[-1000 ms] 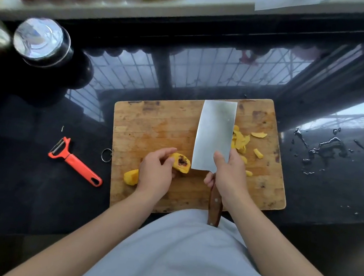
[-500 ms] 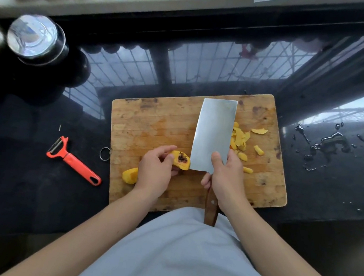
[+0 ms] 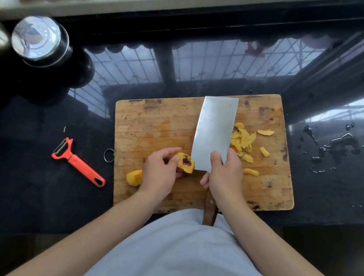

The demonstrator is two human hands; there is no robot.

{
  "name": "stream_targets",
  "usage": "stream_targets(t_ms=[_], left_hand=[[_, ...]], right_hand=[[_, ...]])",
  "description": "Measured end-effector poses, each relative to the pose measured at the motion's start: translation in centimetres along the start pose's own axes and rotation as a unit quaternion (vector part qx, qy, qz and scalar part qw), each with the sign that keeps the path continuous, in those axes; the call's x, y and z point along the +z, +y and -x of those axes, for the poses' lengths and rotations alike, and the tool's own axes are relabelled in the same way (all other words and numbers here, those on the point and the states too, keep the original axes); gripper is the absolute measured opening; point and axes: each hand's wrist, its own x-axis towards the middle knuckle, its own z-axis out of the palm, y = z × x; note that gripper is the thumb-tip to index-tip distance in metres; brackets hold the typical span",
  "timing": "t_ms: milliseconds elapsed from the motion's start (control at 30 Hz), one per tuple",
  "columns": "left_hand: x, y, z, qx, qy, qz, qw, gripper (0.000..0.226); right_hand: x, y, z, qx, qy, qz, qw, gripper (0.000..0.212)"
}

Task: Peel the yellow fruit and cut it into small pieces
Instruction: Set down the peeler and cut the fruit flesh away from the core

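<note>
Black glossy worktop [image 3: 19, 186] with window bars mirrored in it, and a worn wooden cutting board [image 3: 155, 122] sitting toward the near edge, right in front of the person. Looks like we're in the cutting step, peeling's pretty much done: an orange peeler [image 3: 76, 162] lies off the board's left edge, and a heap of peel scraps and cut bits [image 3: 243, 140] sits toward the board's right side.

Left hand [image 3: 160, 174] pinches a piece of yellow fruit [image 3: 186, 162] between thumb and fingertips, near the board's front edge. The piece shows a dark, rough hollow in the middle, pit side I'd guess; the flesh around it is bright and looks soft and slippery. Another chunk [image 3: 134, 177] peeks out by the left wrist.

Right hand [image 3: 222, 175] has its grip wrapped tight round the cleaver [image 3: 214, 132], up where blade meets handle, forefinger on the blade's flat. Blade's back corner sits just beside the fruit.

Next move probably: trim that dark part or slice down, keeping fingertips clear since it's a small piece.
</note>
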Motion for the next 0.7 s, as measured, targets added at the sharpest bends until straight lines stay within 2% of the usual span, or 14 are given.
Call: stream_targets(t_ms=[133, 300, 433, 567, 700], left_hand=[[0.0, -0.1, 0.0, 0.003, 0.001, -0.003, 1.000, 0.027], [-0.1, -0.1, -0.1, 0.002, -0.004, -0.008, 1.000, 0.025], [-0.1, 0.0, 0.0, 0.008, 0.004, -0.015, 1.000, 0.024], [-0.2, 0.2, 0.5, 0.009, 0.050, 0.015, 0.999, 0.006], [-0.4, 0.6, 0.2, 0.082, 0.066, -0.115, 0.988, 0.011]], right_hand=[[1.0, -0.5, -0.2, -0.010, -0.006, 0.011, 1.000, 0.009], [-0.1, -0.1, 0.2, -0.001, -0.015, -0.013, 1.000, 0.017], [-0.5, -0.1, 0.3, -0.002, -0.017, -0.009, 1.000, 0.015], [-0.2, -0.4, 0.0, -0.002, -0.028, 0.003, 1.000, 0.013], [-0.8, -0.1, 0.3, -0.009, -0.049, 0.040, 0.998, 0.014]])
